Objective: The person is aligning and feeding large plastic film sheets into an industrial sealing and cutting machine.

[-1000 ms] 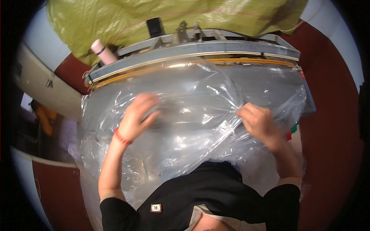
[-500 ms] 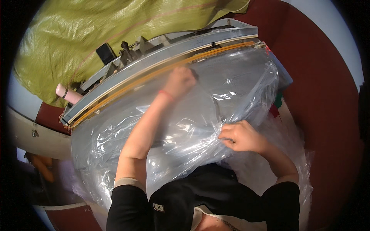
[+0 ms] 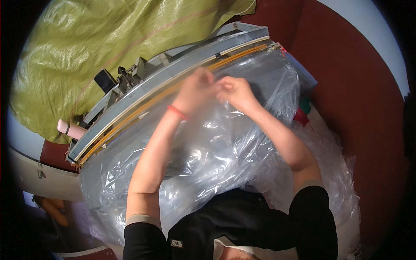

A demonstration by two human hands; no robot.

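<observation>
A large sheet of clear plastic film (image 3: pixel 216 151) lies crumpled over a grey work table, bunched toward my body. My left hand (image 3: pixel 197 89), with a red band on its wrist, and my right hand (image 3: pixel 236 93) meet at the far edge of the film, fingers pinched on the plastic beside the long grey sealing bar (image 3: pixel 173 82) with its yellow strip. Both forearms stretch forward across the film. The fingertips are partly hidden by each other.
A yellow-green woven sack (image 3: pixel 108 47) fills the space behind the sealing bar. A pink roll end (image 3: pixel 69 128) and a black box (image 3: pixel 105 80) sit on the machine's left part. Red floor (image 3: pixel 346 86) lies at the right, with more clear plastic (image 3: pixel 342 182) piled near my right elbow.
My right hand has moved from the film's near middle up to the far edge, joining my left hand by the sealing bar. The view has swung further left.
</observation>
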